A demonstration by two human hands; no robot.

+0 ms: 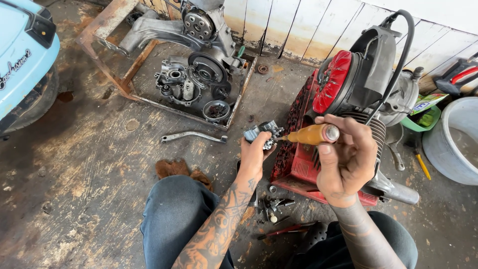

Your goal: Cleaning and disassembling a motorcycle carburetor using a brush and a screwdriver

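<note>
The left hand (255,152) holds a small grey carburettor (262,133) up over the floor (89,164), its grip closed around the part. The right hand (346,159) grips a screwdriver (311,134) by its amber handle, the tip set against the carburettor. Just behind both hands stands an engine (358,84) with a red fan cover, resting on a red crate (298,164). A bent lever (193,135) lies on the floor to the left, near a rusty tray (124,84) holding engine cases (196,79). Small parts (273,205) lie between the knees. A white bucket (455,139) sits at the right.
</note>
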